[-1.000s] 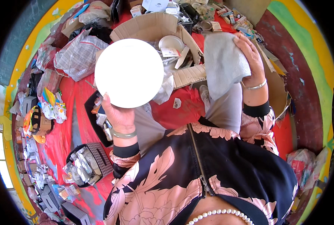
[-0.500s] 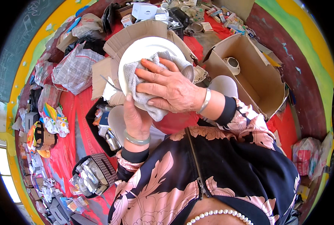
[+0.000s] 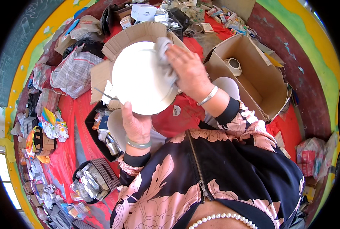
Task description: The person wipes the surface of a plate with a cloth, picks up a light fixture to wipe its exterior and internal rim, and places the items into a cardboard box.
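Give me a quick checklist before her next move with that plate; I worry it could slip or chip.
1. Left hand grips the white plate at its lower rim: ok.
2. Right hand presses the grey cloth on the plate's upper right edge: ok.
3. Plate free of cracks: cannot tell.
4. Open cardboard box within reach on her right: ok.
5. Plate wiped clean: cannot tell.

You sat in what looked like a cluttered stall or storeroom: packaged goods (image 3: pixel 47 126) at frame left, open cardboard box (image 3: pixel 254 76) upper right, red floor cloth (image 3: pixel 68 160).
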`<state>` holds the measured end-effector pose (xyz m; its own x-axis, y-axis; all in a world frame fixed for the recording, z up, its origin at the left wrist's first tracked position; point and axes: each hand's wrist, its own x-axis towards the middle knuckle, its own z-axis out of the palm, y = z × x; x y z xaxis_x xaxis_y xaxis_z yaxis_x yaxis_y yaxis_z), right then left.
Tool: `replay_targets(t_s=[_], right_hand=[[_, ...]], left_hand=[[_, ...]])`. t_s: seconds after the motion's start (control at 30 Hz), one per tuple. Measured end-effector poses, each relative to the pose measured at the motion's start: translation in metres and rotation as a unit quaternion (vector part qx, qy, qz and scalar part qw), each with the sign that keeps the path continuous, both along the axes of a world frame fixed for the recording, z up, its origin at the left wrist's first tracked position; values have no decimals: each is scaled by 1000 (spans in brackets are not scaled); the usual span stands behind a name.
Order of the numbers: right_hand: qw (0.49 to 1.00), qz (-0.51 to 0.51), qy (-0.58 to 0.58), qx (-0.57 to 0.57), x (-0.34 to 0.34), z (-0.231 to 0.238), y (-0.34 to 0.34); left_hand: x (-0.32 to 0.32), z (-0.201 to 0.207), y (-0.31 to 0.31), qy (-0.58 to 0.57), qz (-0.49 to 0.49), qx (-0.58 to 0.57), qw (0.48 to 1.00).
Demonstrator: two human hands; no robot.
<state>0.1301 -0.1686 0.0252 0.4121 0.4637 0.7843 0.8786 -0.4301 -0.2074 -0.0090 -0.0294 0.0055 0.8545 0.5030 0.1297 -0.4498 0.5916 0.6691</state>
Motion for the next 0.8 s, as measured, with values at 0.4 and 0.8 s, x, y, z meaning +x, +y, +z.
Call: replay_targets(t_s=[0.4,0.8], right_hand=[[970,123,10,207,4,28,28],[908,406,96,-34,-33,44,9]], left_hand=[[0,2,-9,-26,-40,50,998],[-2,-2,1,-5,-30,41,999]])
